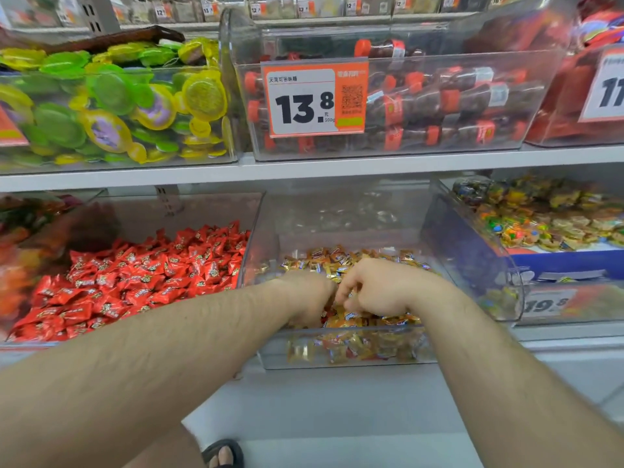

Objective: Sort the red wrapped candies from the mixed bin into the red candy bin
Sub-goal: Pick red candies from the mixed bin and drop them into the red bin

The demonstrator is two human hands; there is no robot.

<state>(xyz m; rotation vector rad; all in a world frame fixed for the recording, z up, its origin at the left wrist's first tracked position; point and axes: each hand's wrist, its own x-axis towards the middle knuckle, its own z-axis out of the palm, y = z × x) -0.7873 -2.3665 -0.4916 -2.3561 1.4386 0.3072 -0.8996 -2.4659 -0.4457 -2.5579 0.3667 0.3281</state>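
Observation:
The mixed bin (341,364) is a clear plastic bin on the lower shelf, holding mostly gold and orange wrapped candies (341,258) with a few red wrappers among them. Both my hands are inside it, close together. My left hand (305,297) reaches down into the candies with curled fingers; its fingertips are buried, so what it holds is hidden. My right hand (368,288) has its fingers curled down into the pile, and what they hold is hidden too. The red candy bin (250,238) stands just left, packed with red wrapped candies (145,275).
Above, a clear bin with an orange 13.8 price tag (312,99) holds small cola bottles, and a bin of green and yellow jelly cups (111,106) sits to its left. A bin of colourful sweets (553,214) is at lower right. My sandalled foot (224,454) shows below.

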